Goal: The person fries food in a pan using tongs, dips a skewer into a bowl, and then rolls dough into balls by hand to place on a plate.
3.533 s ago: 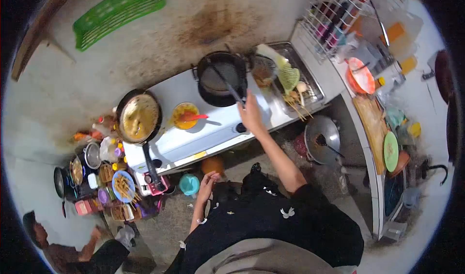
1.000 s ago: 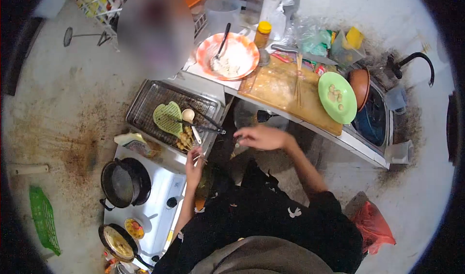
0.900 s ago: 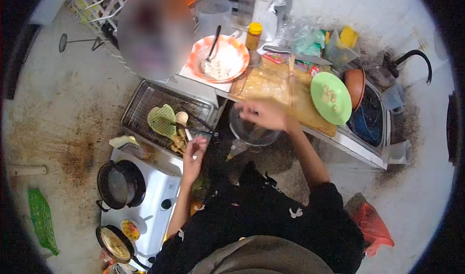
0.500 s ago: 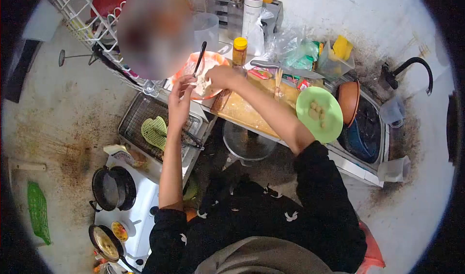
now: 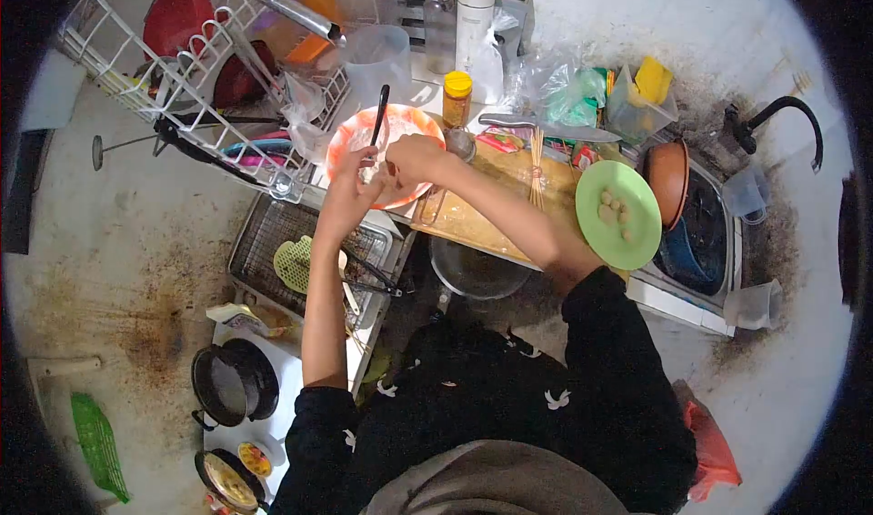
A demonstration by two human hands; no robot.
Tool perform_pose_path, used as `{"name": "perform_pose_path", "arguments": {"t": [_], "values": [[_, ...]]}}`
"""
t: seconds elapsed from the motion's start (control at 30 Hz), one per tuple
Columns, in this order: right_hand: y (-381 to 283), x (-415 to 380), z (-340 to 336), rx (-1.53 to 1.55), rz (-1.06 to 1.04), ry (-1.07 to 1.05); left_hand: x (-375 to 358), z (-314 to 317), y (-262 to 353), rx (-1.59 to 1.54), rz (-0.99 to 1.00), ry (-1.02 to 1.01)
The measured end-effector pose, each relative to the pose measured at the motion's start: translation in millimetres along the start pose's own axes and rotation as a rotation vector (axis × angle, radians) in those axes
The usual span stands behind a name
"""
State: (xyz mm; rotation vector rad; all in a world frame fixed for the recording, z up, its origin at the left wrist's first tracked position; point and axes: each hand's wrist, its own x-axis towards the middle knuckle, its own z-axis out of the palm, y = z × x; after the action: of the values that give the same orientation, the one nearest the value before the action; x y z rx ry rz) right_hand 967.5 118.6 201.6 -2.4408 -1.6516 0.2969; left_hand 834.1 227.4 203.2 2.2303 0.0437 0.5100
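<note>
Over an orange-and-white bowl (image 5: pixel 342 138), my two hands are close together. A pale lump of dough (image 5: pixel 368 173) shows between the fingers, mostly hidden by them. My left hand (image 5: pixel 347 195) has its fingers bent around the dough at the bowl's near side. My right hand (image 5: pixel 416 160) is curled against it from the right, fingertips out of sight. A black-handled utensil (image 5: pixel 380 116) leans in the bowl, which has whitish contents. Further right, several small dough balls (image 5: pixel 624 217) lie on a light green plate (image 5: pixel 641 187).
A wooden board (image 5: pixel 486 192) lies right of the bowl, with a bundle of skewers (image 5: pixel 536 171) and a large knife (image 5: pixel 547 129) along its far side. A yellow-capped jar (image 5: pixel 456 99) stands behind. Left are a dish rack (image 5: pixel 136 87) and a stove with pans (image 5: pixel 235 383).
The camera view has shifted, moving the scene slightly right and down. My hands have come closer together over the bowl, and less of the dough shows between them.
</note>
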Motion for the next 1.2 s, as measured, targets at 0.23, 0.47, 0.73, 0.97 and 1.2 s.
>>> {"name": "perform_pose_path", "arguments": {"t": [0.23,0.47,0.73,0.97,1.2], "values": [[4,-31,-18,0.509,-0.053,0.321,10,-2,3,-0.124,-0.097,-0.127],[0,-42,-7,0.745,0.16,0.316,16,8,-8,-0.16,-0.127,-0.06],[14,-37,3,0.881,0.183,0.258,17,8,-3,-0.167,-0.172,-0.058],[18,-49,-12,0.981,0.128,0.196,26,4,1,-0.032,-0.133,-0.129],[30,-74,-23,1.306,0.058,0.173,28,2,-15,0.381,0.012,-0.294]]}}
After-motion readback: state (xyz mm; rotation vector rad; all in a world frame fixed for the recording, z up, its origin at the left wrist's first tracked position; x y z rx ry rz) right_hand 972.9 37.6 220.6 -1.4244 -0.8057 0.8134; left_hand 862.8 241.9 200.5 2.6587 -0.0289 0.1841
